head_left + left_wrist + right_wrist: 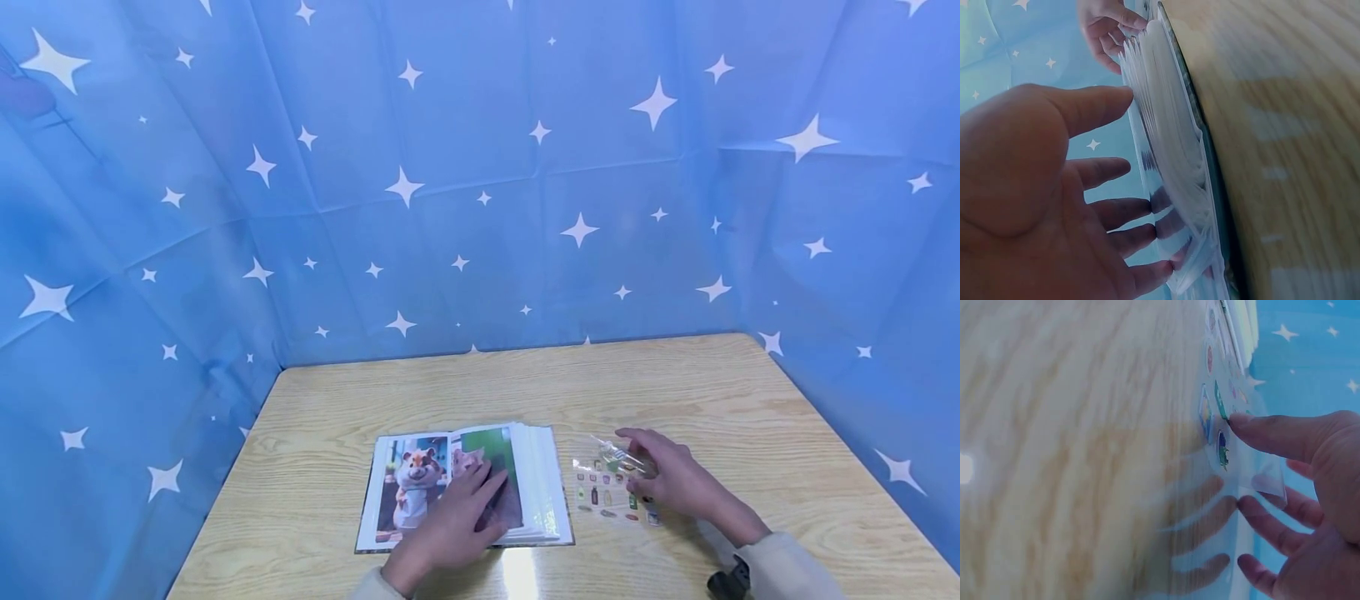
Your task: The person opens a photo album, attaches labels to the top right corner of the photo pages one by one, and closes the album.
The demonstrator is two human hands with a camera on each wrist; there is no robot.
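We saw a photo album [542, 487] lying spread on the worktop [322, 433], with 1 picture showing on each side. On the left page was a hamster-like animal [414, 479] dressed in white; on the right page, a cat-like animal [467, 460] stood out against green. Our left hand [456, 518] rested on the right page, its grip wide, fingers spread and fingertips touching the page surface, so part of that picture was hidden. The left wrist view showed us the stacked pages edge-on, with the thumb near their edge.

Just to the right of the album we had a clear sticker sheet [600, 492], carrying rows of small stickers, some bottle-shaped. A shiny, curled part of clear film [618, 454] stood raised at its far side. Our right hand [678, 477] was over the sheet's right side, its grip wide too: the thumb tip touched the sheet, and the fingers stood apart from the thumb. Behind the worktop we saw a blue backdrop [480, 225] with white 4-pointed stars.
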